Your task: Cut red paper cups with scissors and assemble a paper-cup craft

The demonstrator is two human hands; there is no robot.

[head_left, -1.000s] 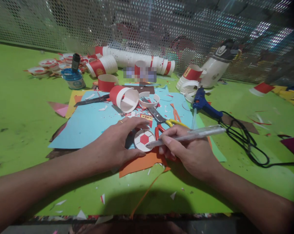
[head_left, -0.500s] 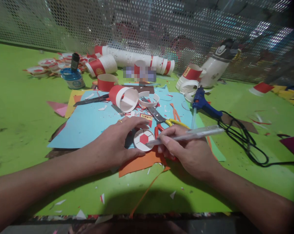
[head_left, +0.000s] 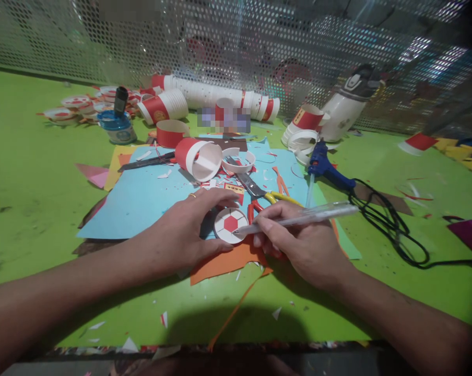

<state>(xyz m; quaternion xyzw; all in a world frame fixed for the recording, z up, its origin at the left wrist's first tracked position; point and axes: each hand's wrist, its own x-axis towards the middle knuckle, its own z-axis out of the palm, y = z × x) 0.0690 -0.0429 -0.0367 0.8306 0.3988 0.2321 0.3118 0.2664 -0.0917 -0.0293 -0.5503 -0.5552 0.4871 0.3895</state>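
A round white disc (head_left: 231, 224) with a red hexagon at its centre and thin dark lines around it lies in front of me. My left hand (head_left: 189, 224) curves round its left side, thumb at the lower edge and fingers at the upper edge. A clear pen (head_left: 318, 212) is pinched in my right hand (head_left: 298, 240), its tip on the disc just below the hexagon. Orange paper (head_left: 228, 265) lies beneath the disc and my right hand. Scissors (head_left: 254, 187) with red and yellow handles rest just beyond, beside a tipped red and white cup (head_left: 200, 159).
Light blue paper (head_left: 138, 203) with scraps covers the middle of the green table (head_left: 103, 308). On the right lie a blue glue gun (head_left: 330, 169) and its black cord, near a white bottle (head_left: 345, 107). A blue jar (head_left: 117, 128) and stacked cups (head_left: 208, 91) stand further back.
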